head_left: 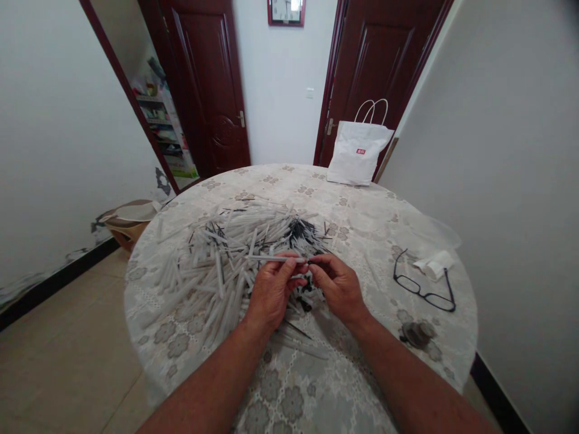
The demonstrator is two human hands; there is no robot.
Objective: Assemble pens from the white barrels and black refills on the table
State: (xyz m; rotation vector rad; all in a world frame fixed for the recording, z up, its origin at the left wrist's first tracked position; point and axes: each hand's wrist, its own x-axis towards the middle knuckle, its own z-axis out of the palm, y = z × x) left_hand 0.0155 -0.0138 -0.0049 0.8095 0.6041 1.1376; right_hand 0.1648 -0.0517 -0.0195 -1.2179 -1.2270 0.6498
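My left hand (273, 288) pinches a slim, pale plastic tube (266, 258), like a pen barrel, which lies nearly level and points left. At the tube's right end, my right hand (337, 284) has thumb and forefinger closed on a small dark piece (309, 261); the fingers partly hide it. Both hands meet just above the table, over the right side of a large heap of similar whitish tubes (226, 295). Thin black sticks (301, 232) are bunched at the heap's back right. Several small black pieces (306, 301) lie beneath and between my hands.
A round table (289, 401) has a flowered cloth. On the right lie black-framed glasses (423, 295), crumpled white paper (434, 264) and a dark grey round object (418, 333). A white paper bag (357, 157) stands at the back right. A brown stool (129, 226) is beside the table, left.
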